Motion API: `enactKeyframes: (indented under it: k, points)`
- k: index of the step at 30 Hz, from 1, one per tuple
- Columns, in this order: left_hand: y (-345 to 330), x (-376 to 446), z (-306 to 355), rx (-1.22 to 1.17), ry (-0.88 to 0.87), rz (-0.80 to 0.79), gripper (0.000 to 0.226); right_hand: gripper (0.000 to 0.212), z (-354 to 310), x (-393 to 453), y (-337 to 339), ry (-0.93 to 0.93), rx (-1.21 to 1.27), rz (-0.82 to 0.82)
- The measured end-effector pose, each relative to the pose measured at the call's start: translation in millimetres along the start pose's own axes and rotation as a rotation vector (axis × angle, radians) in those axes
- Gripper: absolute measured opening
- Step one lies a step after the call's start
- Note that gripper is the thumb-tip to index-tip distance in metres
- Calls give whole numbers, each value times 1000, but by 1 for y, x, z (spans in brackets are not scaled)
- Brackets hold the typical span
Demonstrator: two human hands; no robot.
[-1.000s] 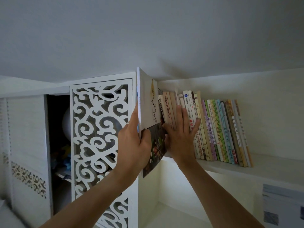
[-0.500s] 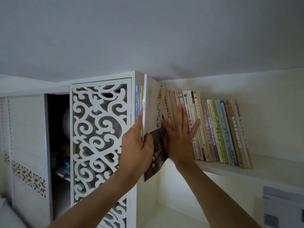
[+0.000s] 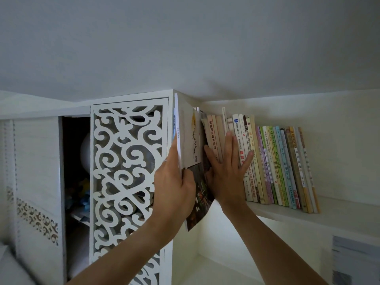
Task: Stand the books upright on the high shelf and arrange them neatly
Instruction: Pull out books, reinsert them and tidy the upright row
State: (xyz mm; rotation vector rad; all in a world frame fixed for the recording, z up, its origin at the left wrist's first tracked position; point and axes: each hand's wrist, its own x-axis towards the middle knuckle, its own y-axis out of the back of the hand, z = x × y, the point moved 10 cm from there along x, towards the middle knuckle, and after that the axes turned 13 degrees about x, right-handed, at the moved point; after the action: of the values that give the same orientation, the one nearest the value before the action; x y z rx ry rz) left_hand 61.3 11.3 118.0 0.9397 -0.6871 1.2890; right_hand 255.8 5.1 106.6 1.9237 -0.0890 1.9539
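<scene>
Books (image 3: 275, 165) stand in a row on the high white shelf (image 3: 339, 212), right of frame centre, spines out, leaning slightly to the left. Left hand (image 3: 174, 182) grasps a tall thin white book (image 3: 190, 140) at its lower edge, thumb on the front cover, fingers behind; the book stands nearly upright at the left end of the row, against the cabinet's side, its bottom hanging below shelf level. At least one more thin book sits pressed behind it, same grip. Right hand (image 3: 228, 171) is released, fingers straight and spread, palm flat against the spines of the leftmost books in the row, just right of the tall book. White carved lattice door (image 3: 127, 171) fills centre left; dark open cabinet compartment (image 3: 76, 161) at far left with unclear items inside. Paper sheet (image 3: 355, 262) at lower right of frame, on the wall below the shelf.
</scene>
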Motion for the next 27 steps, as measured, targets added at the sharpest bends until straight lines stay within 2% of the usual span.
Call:
enactKeyframes:
  k: [8,15,20,27]
  points:
    - [3,4,9,-62,1,-66,71,63,0,0,-1,-13,9,-11]
    - [6,3,0,-78,64,-33,66,65,-4,3,5,-18,6,-6]
    - [2,-1,5,-70,24,-63,67,52,4,2,1,-89,-5,-26]
    - [5,4,12,-65,18,-53,69,43,1,3,5,-71,34,40]
